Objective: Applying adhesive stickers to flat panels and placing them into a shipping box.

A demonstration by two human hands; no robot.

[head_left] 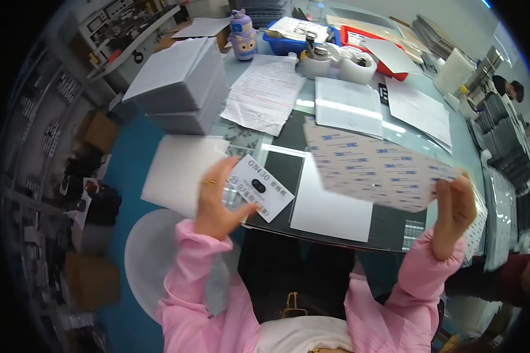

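Pinched at its right end between the thumb and fingers of my right hand is a whitish sheet of backing paper with repeated blue print. The sheet is raised and tilted over the table. Beneath it lies a plain white sheet, partly covered from view. My left hand is open, thumb and fingers spread at the left side of a white printed card. A small black oval part lies on that card. Whether the fingertips touch the card, I cannot tell.
Left of the card are white sheets and a tall paper stack. Behind lie a handwritten page, a purple bottle, a blue basket and a red tray. A translucent bin stands below the table's left edge.
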